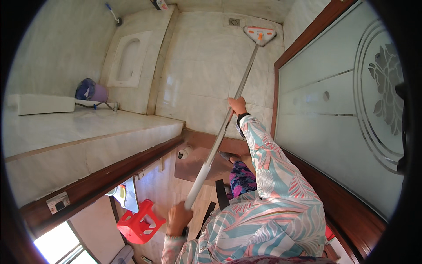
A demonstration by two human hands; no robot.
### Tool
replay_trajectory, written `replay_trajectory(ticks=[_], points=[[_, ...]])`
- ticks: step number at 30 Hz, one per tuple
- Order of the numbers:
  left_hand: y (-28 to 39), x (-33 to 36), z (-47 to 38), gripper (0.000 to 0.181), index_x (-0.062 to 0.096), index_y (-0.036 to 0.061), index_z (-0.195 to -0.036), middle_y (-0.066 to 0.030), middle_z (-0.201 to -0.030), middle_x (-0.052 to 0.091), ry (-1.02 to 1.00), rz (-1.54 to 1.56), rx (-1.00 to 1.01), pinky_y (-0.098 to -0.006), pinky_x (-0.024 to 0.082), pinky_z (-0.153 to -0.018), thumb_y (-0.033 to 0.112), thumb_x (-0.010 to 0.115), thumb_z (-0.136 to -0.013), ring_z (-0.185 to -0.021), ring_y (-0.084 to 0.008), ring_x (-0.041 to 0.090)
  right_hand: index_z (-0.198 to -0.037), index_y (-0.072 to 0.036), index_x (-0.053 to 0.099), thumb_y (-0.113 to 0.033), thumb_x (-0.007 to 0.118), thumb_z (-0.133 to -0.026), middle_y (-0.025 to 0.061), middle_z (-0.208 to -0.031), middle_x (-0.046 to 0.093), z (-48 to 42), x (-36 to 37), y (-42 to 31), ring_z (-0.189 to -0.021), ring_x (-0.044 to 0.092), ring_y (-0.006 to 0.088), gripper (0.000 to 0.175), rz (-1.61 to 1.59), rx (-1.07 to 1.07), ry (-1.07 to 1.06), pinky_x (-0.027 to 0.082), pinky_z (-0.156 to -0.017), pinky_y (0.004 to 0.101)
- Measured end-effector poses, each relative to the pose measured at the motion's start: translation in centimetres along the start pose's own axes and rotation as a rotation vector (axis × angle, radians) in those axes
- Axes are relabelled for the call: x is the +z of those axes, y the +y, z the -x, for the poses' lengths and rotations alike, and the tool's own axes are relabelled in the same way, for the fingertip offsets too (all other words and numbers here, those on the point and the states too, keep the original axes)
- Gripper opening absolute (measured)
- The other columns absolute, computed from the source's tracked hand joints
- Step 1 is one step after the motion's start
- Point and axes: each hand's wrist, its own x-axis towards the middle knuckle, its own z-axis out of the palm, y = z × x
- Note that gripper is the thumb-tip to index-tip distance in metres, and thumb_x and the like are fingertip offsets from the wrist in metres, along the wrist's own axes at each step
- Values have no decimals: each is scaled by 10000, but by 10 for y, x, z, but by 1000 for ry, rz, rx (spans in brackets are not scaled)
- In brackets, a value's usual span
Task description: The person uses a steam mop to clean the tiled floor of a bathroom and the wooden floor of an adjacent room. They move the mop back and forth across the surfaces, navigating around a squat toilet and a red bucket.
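My left hand [179, 217] grips the white lower end of a long mop handle [216, 145] near my body. Farther up the same pole, my right hand [238, 105] is closed around its metal part. The pole runs up to a triangular flat mop head [260, 34], white with orange parts, which lies on the tiled floor [211, 76] by the far right corner. A square floor drain [234, 22] is just left of the mop head.
A squat toilet [127, 61] is set in a raised step at left, with a purple bucket [99, 93] and a toilet brush [115, 16] near the wall. A frosted glass door [316, 99] stands at right. A red plastic stool [127, 227] and a brown mat [197, 165] are behind the doorway.
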Motion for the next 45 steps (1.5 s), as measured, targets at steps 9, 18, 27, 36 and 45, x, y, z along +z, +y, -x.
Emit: replay_trajectory(ticks=[9,18,27,36,45], points=[[-202,38,168,236,628,94,-835,-161,-694,600,-40,-19,-333,-431,454,-617,190,595,-623,-679,-345,581,-702,2,403,-62,461,-790,94,-531,417,130,22,86,-371,443,209,123,-383,582,-130,408,-326,376],[-122,69,45,211,638,108,-821,-150,-718,622,150,-97,-197,-439,463,-613,206,604,-637,-682,-336,600,-512,4,457,-109,478,-727,95,-413,456,-1,1,20,-314,465,215,243,-196,84,-48,336,-263,333],[98,9,-102,220,506,43,-862,-199,-718,607,167,-64,225,-459,480,-640,147,572,-680,-682,-383,597,-677,29,411,-94,528,-742,117,-550,491,-60,-18,-39,-411,505,214,182,-326,8,139,412,-330,357],[-2,-13,24,241,549,86,-877,-179,-648,591,173,-157,94,-456,464,-584,138,583,-644,-623,-367,584,-750,152,330,-55,510,-650,191,-526,545,-18,-16,11,-450,569,299,292,144,3,78,474,-459,352],[-144,2,249,279,599,68,-818,-178,-584,563,182,-210,-116,-439,451,-562,124,633,-547,-586,-358,570,-503,-24,498,-143,588,-705,75,-497,525,119,-17,143,-420,542,198,251,-83,119,-91,398,-366,327]])
